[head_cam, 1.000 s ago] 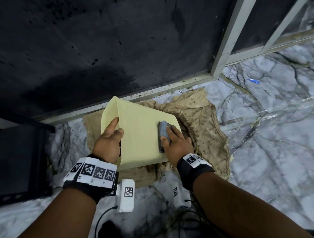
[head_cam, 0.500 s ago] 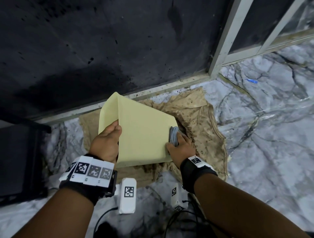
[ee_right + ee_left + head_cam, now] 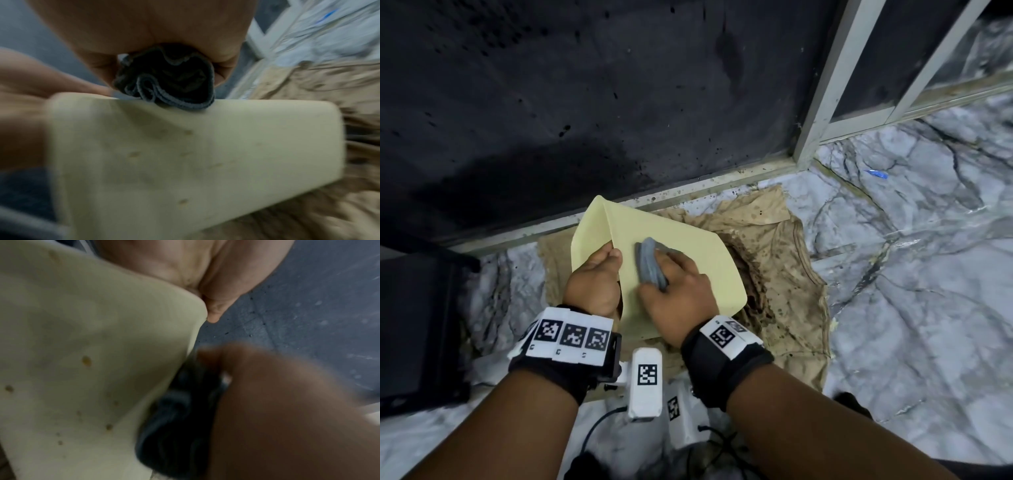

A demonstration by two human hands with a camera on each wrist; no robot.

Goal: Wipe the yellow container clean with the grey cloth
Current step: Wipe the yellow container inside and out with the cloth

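yellow container (image 3: 681,260) stands tipped on a stained tan cloth (image 3: 784,274), its outer faces toward the head camera; contents and interior cannot be seen in any view. small brown spots show on its wall in both wrist views.

left hand (image 3: 594,279) grasps the container's near left edge, thumb on the outer face, fingers hidden behind the wall. right hand (image 3: 674,291) clenches a bunched grey cloth (image 3: 650,263) and presses it against the container's broad face, close beside the left thumb. in the right wrist view the cloth's folds touch the container's top edge.

the broad face to the right of the cloth is bare up to the rounded far corner. the container's top corner lies near a pale sill (image 3: 688,188) at the foot of a dark speckled wall (image 3: 585,85).

floor: grey-veined marble (image 3: 911,274), tan cloth spread over it under the container. a dark box (image 3: 417,325) sits to the left. a pale frame post (image 3: 828,82) rises at upper right, a small blue scrap (image 3: 876,174) on the floor past it.
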